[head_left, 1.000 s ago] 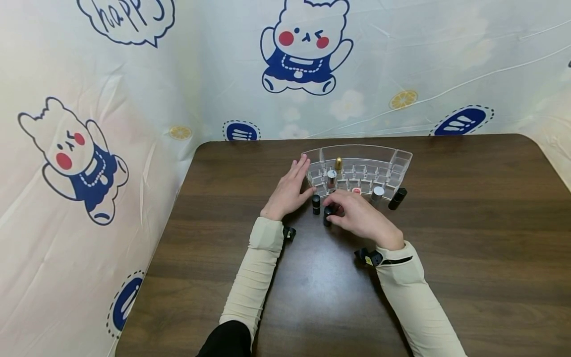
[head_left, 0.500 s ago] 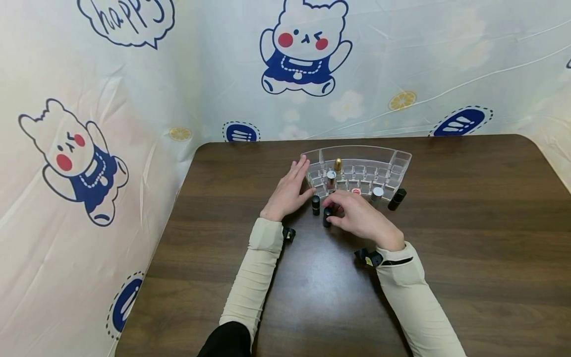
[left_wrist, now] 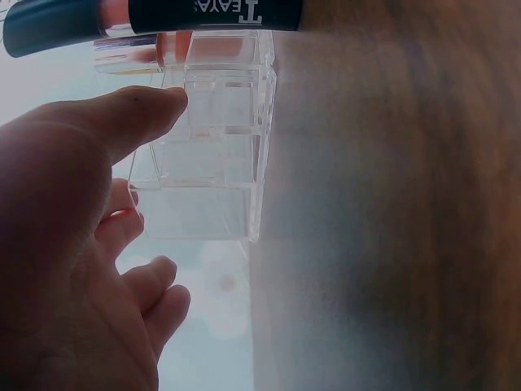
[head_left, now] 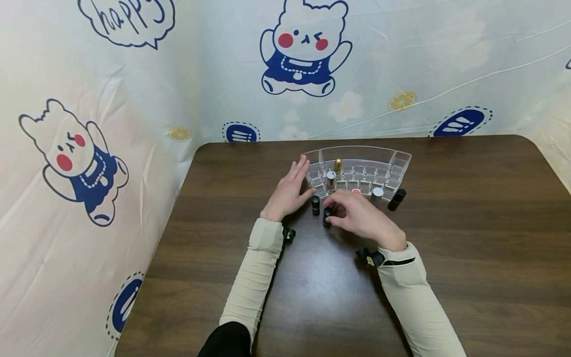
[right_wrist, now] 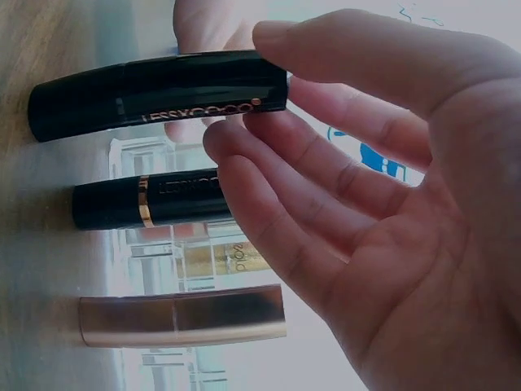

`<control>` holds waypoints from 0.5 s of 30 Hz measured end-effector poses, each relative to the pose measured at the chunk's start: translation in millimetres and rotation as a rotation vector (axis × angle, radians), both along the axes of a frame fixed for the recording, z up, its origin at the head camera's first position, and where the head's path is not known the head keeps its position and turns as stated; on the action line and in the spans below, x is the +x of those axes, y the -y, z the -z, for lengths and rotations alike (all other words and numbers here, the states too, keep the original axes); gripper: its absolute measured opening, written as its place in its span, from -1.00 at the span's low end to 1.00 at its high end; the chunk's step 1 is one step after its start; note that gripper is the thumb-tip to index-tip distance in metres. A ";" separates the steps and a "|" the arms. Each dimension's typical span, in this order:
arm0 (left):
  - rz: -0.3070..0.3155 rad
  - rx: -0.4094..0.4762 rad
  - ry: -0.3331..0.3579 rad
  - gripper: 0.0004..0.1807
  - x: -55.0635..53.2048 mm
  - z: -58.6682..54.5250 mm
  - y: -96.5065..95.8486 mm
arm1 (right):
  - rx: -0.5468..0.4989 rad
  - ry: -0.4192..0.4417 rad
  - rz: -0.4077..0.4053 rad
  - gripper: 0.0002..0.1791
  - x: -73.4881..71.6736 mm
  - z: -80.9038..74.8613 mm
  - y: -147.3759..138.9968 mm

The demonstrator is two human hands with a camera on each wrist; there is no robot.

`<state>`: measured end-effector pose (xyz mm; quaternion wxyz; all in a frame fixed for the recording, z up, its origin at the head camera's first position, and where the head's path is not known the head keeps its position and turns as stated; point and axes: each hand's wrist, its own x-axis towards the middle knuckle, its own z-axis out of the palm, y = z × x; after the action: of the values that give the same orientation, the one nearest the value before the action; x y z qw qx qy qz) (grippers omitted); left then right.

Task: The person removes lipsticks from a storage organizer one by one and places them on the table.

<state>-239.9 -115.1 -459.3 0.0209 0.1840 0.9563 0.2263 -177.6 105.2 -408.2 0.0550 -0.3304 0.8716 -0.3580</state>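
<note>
My right hand pinches the upper end of a black lipstick between thumb and fingers. It stands upright, its lower end near the wooden table. My left hand lies beside the left end of a clear acrylic lipstick organizer, fingers extended and thumb at its front corner. Close to that thumb stands a dark lipstick with a pink band. In the right wrist view, a black lipstick with a gold ring and a rose-gold lipstick stand beyond the gripped one.
Inside the organizer are a gold lipstick, a silver-topped one and a red-topped item. Another black tube leans at the organizer's right front corner. A patterned cloth hangs behind the wooden table.
</note>
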 end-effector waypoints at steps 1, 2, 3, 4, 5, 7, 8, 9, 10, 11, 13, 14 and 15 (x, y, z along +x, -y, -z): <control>0.000 0.000 0.000 -0.15 0.2 0.2 0.1 | -0.002 -0.001 0.002 -0.72 0.2 -0.4 -0.4; -0.001 -0.001 0.003 -0.15 0.4 0.4 0.2 | -0.005 0.001 0.004 -0.72 0.6 -1.1 -0.9; -0.002 -0.004 0.006 -0.14 0.7 0.7 0.2 | -0.007 0.004 0.007 -0.71 1.1 -2.1 -1.6; -0.002 -0.005 0.007 -0.14 1.0 0.9 0.3 | -0.008 0.004 0.011 -0.71 1.9 -3.7 -2.4; -0.002 -0.005 0.007 -0.14 1.3 0.9 0.4 | -0.012 0.003 0.013 -0.71 2.5 -4.7 -3.3; 0.000 -0.005 0.005 -0.14 1.4 0.7 0.2 | -0.020 -0.005 0.017 -0.71 3.6 -7.6 -5.1; 0.000 -0.005 0.005 -0.14 1.4 0.4 0.2 | -0.024 -0.014 0.021 -0.71 4.3 -9.8 -5.9; 0.001 -0.003 0.006 -0.14 1.4 0.0 0.0 | -0.031 -0.026 0.023 -0.71 4.9 -11.7 -6.8; 0.001 -0.002 0.006 -0.14 1.4 -0.4 0.1 | -0.039 -0.040 0.023 -0.71 5.3 -13.1 -7.4; 0.001 -0.002 0.008 -0.14 1.3 -0.8 0.0 | -0.045 -0.050 0.026 -0.72 5.5 -14.7 -7.7; 0.003 0.000 0.008 -0.14 1.2 -1.4 0.1 | -0.060 -0.072 0.026 -0.73 5.2 -17.1 -7.7; 0.003 0.000 0.006 -0.14 1.0 -1.5 0.4 | -0.066 -0.082 0.027 -0.73 4.9 -18.2 -7.4; 0.003 0.001 0.002 -0.14 0.8 -1.5 0.7 | -0.071 -0.087 0.027 -0.74 4.2 -19.1 -7.1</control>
<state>-239.0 -115.8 -457.8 0.0220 0.1854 0.9559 0.2269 -173.3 112.3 -389.2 0.0004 -0.3358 0.8643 -0.3746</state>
